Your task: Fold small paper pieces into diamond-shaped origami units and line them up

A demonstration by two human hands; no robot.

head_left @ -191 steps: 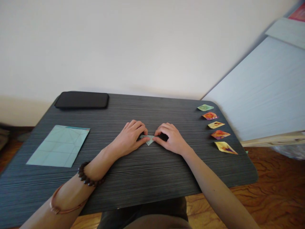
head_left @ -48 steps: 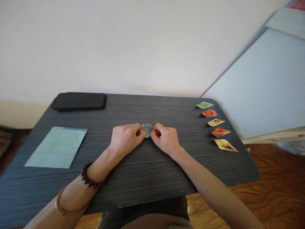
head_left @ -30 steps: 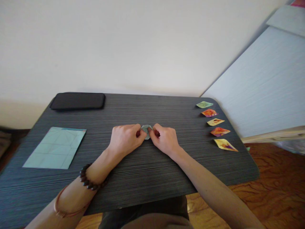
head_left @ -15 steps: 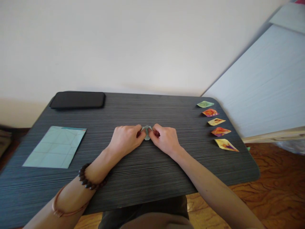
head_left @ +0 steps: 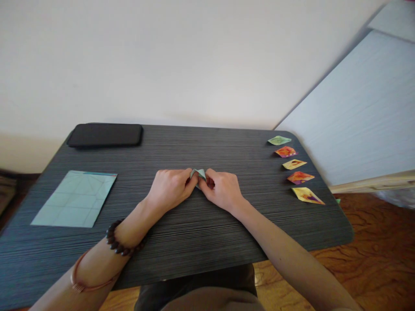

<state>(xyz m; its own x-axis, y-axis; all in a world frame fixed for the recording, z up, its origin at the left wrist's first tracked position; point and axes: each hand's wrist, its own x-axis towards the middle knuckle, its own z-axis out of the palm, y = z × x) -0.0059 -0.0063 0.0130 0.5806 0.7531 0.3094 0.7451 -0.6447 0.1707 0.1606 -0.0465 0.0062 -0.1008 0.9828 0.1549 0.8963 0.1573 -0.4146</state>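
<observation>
Between my two hands, at the middle of the table, is a small piece of folded pale green paper. My left hand pinches its left side between thumb and fingers. The right side is gripped the same way by my right hand, and both thumbs press close together on its near face. My fingers cover much of the paper, so its full shape is hidden. On the left of the table lies a flat sheet of pale green paper with crease lines across it.
A black case or phone rests at the back left of the dark table. Along the right edge lie several small folded papers, among them a green one and a yellow one. A pale panel stands beyond.
The folded paper has shifted in my fingers, and its top now shows a pointed flap in place of a rounded opening. My right thumb has moved slightly left.
</observation>
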